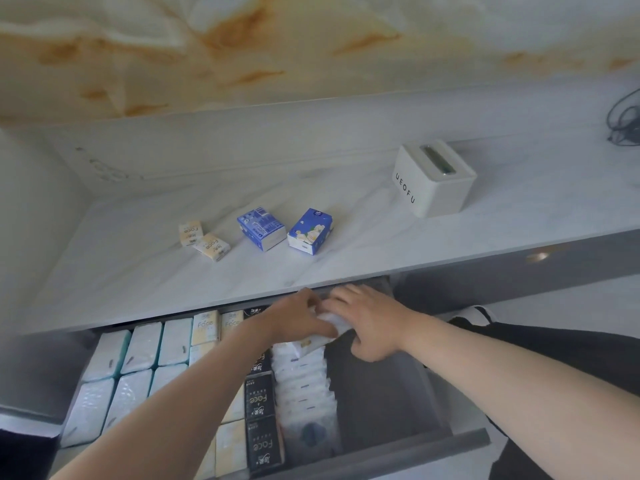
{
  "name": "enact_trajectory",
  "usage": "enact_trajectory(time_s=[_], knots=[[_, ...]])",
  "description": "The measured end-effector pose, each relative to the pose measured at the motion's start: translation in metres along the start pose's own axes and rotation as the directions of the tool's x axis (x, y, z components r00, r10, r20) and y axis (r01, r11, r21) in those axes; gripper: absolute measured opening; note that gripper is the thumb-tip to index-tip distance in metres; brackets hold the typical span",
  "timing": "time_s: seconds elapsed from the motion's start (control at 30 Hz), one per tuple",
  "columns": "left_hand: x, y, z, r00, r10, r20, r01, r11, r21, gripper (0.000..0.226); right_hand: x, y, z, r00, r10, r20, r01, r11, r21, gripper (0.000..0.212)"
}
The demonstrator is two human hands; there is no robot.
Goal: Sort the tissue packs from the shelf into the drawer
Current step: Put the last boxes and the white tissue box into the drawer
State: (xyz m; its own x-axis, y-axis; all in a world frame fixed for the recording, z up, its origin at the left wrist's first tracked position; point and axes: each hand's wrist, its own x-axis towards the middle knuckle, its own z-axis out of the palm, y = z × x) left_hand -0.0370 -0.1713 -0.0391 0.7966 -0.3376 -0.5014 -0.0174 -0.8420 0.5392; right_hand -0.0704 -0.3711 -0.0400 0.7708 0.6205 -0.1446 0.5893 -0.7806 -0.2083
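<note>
Tissue pack [334, 325] gripped by left hand [298, 317] and right hand [370, 323] — arms outstretched over drawer [381, 393]

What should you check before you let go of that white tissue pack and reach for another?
1. Grip: ok; the left hand grips the white plastic tissue pack.
2. Second hold: cannot tell; the right hand covers the pack's far end.
3. Pack seated in the row of white packs: not ok; it lies tilted above them.
4. Room in the grey drawer: ok; bare floor shows right of that row.
5. Shelf emptied: not ok; on the white marble shelf lie two small cream packs and two blue packs.
</note>
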Motion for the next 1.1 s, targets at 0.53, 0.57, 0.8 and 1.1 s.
enact_trajectory(time_s=[0.53, 0.57, 0.8, 1.1], knots=[[0.029, 0.002, 0.042, 0.955, 0.295, -0.004, -0.254, 0.828, 0.501, 0.044, 0.006, 0.042, 0.023, 0.895, 0.314, 0.317, -0.185, 0.908, -0.376, 0.022], [0.032, 0.001, 0.045, 0.957, 0.289, 0.011, -0.246, 0.792, 0.559, 0.045, 0.008, 0.043, 0.029, 0.891, 0.333, 0.308, -0.188, 0.889, -0.417, 0.026], [0.054, -0.012, 0.062, 0.934, 0.358, -0.018, -0.273, 0.743, 0.611, 0.051, 0.026, 0.045, 0.07, 0.866, 0.431, 0.254, -0.139, 0.695, -0.706, 0.032], [0.072, -0.008, 0.073, 0.953, 0.301, 0.034, -0.257, 0.743, 0.618, 0.046, 0.029, 0.045, 0.08, 0.894, 0.436, 0.106, -0.278, 0.724, -0.632, 0.067]])
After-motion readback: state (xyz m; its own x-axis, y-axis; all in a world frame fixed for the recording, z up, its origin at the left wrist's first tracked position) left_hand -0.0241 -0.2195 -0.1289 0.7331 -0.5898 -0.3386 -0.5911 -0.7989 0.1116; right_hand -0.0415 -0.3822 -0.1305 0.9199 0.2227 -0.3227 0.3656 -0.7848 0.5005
